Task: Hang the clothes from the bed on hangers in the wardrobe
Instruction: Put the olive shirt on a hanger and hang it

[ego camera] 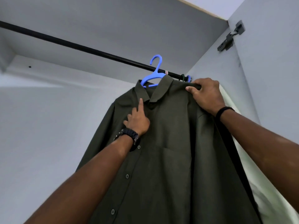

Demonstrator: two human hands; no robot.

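A dark green button shirt (169, 143) sits on a blue plastic hanger (153, 73). The hanger's hook rises in front of the black wardrobe rail (80, 46); whether it rests on the rail I cannot tell. My left hand (137, 120) lies on the shirt's chest just below the collar, index finger straight up along the placket. My right hand (207, 96) grips the shirt's right shoulder at the hanger's end, fingers curled over the fabric.
A pale green garment (258, 175) hangs behind the shirt at the right end of the rail, on a dark hanger hook (183, 77). The wardrobe's right wall carries a black door hinge (229, 38). The rail runs bare to the left.
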